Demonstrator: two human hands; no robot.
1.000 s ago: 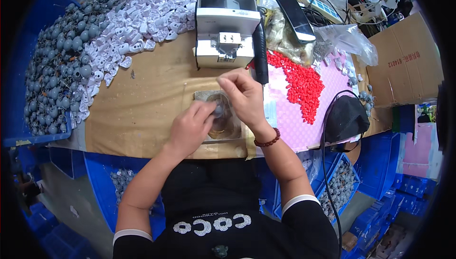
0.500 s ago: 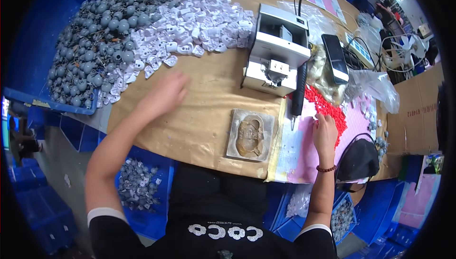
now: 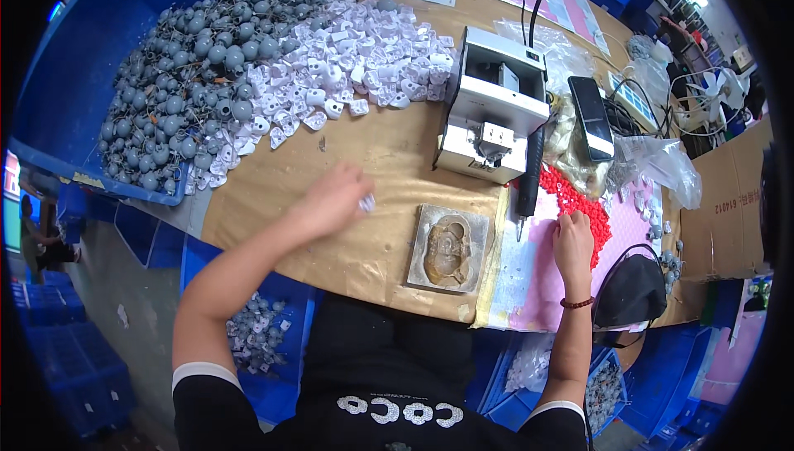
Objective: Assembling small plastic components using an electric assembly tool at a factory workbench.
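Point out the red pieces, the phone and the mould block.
red pieces (image 3: 579,203), head view, middle of the pile.
phone (image 3: 592,117), head view, centre of its dark face.
mould block (image 3: 447,248), head view, its central hollow.

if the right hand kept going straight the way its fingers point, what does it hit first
Probably the heap of red pieces: the right hand points up the table and its fingertips already sit at the heap's near edge, though actual contact is unclear.

Both hands out over the worktop

Left hand pinches a small white part (tiny, hard to make out), right hand rests at the red pieces; tan mould block sits between them.
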